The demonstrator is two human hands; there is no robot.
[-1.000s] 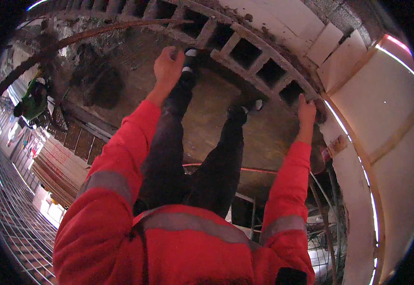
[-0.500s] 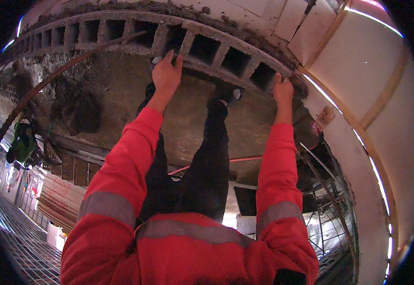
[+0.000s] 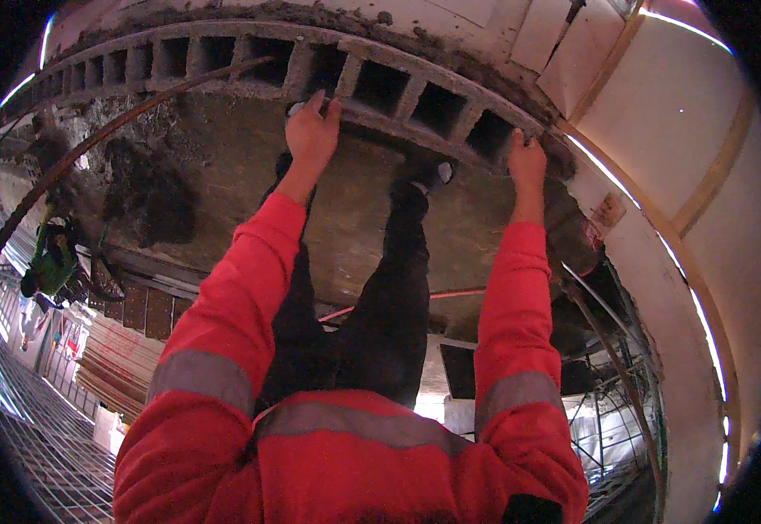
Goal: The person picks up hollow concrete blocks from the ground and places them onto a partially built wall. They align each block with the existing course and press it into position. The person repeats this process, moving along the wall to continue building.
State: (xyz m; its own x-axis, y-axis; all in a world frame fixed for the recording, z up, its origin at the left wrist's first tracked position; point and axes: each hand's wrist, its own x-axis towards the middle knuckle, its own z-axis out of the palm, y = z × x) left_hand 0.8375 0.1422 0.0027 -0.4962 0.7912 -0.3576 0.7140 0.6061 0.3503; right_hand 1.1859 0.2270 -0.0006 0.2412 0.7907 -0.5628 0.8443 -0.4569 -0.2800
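A row of grey hollow concrete blocks runs in a curve across the top of the view, their dark square cores facing me. My left hand (image 3: 313, 135) grips the near edge of the concrete block (image 3: 408, 98), its thumb and finger up by a core. At that row's right end, my right hand (image 3: 527, 162) is curled over the block's edge. Both arms reach straight out in red sleeves with grey bands. The undersides of the blocks and some fingertips are hidden.
A rusty bent bar (image 3: 92, 140) crosses the left side and reaches the blocks. Dark mortar (image 3: 149, 196) lies heaped on the floor. A pale wooden-framed panel (image 3: 686, 131) stands at the right. A person in green (image 3: 51, 260) is at far left, above wire mesh (image 3: 40, 437).
The view has shifted slightly, so the scene sits a little farther right. Both hands stay at the same places on the block.
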